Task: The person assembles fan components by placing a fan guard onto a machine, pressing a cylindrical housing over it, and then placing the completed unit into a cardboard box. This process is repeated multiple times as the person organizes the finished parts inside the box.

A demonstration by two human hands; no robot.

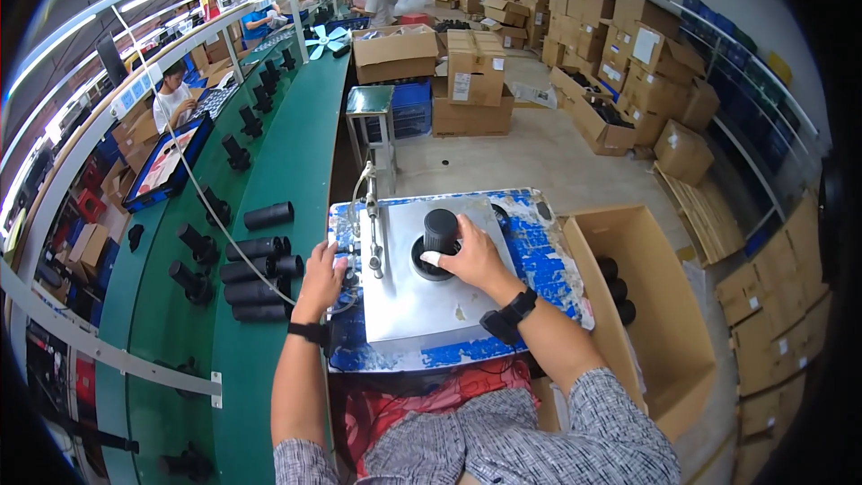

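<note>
Right hand (480,262) is wrapped around the black cylinder (440,227), fingers along its right side and thumb low across the front near the base; the cylinder stands roughly upright over a dark ring (432,274) on the metal plate (404,316), though I can't tell if it's seated in the ring or just resting there; left hand (321,280) isn't gripping anything I can make out, fingers spread loosely by the fitting (372,216) at the plate's left edge; can't tell if it's actually touching any of the hardware; handling-wise, I'd guess the cylinder is hard plastic, so light, stiff and not especially fragile; the side looks ribbed, which should give decent bite for bare fingers, while the top looks smoother and probably slicker; I'd take hold low on the ribbed wall, thumb opposite fingers, pretty much like that right hand, since grabbing just the top could make it tip; smooth-looking black tubes (258,270) lie on the green bench (310,130) to the left, likely easier to roll; more black pieces sit in the carton (678,341) on the right.
</note>
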